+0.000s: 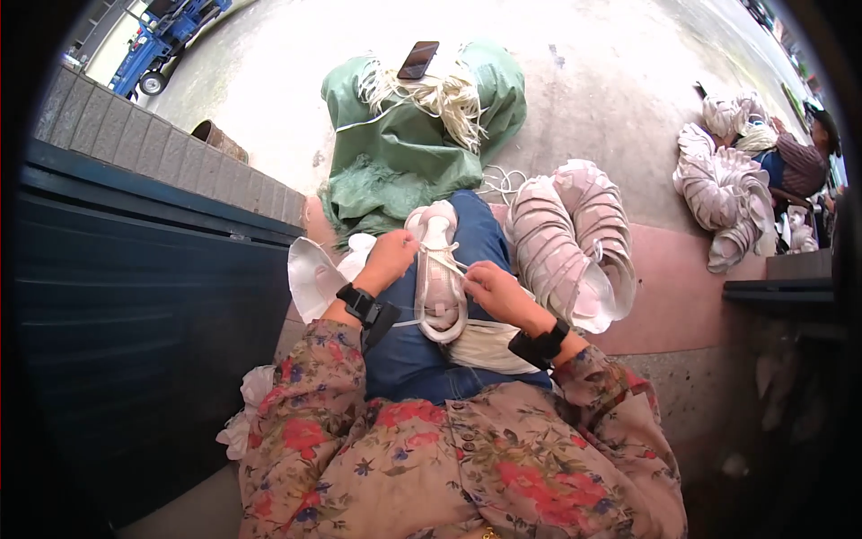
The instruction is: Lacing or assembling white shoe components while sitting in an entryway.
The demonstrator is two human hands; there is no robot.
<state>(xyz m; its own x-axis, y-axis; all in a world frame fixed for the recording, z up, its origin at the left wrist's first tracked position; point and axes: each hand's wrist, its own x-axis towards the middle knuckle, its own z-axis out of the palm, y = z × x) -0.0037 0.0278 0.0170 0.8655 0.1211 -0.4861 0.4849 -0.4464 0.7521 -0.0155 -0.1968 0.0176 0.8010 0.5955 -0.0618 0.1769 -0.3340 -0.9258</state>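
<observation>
A pale pink and white shoe upper (441,286) lies lengthwise over my jeans, its opening toward me. Thin white shoelace (452,264) crosses its front. On its left side my left hand (393,256) is closed in a pinch at the lace. Over on the right side, my right hand (492,289) pinches a lace end with thumb and fingers. A bundle of cream laces (496,347) rests across my lap, partly under my right wrist. Left of my left forearm sits another white shoe upper (310,277).
Nested shoe uppers (552,242) form a curved stack to my right. Ahead, a green sack (404,148) carries loose laces (458,108) and a dark phone (418,60). A dark blue metal panel (153,314) borders the left. Far right, a person (802,162) sits near more stacked uppers (723,184).
</observation>
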